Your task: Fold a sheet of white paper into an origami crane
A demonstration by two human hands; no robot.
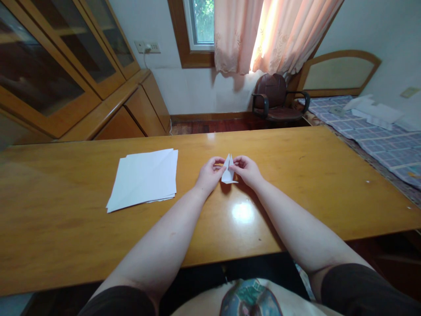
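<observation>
Paper (227, 175), white and folded small, held between both hands near the middle of the wooden table (302, 180). Shows two narrow points at the far end with a slit between them, and a broader near end with a thin flap jutting to the right. Either just above the wood or barely resting on it; cannot tell which. Pinched along the left edge by the left hand (210, 174), almost closed, with thumb on the near face and fingers curled round the side. Gripped along the right edge by the right hand (247, 170), also almost closed, with thumb and index finger drawn together and the remaining fingers tucked in, partly hidden.

Likely almost weightless, so in need of very little squeeze. Probably stiffer along the layered creases, soft and springy at the loose flap. Not especially slippery to bare fingertips, by the look of the matt surface. Easily crumpled or torn, most of all at the slim points. Best taken by the thick folded edges, low on both sides, and kept clear of the points. Well apart to the left, a stack of loose sheets (144, 177), lying flat with uneven edges.
</observation>
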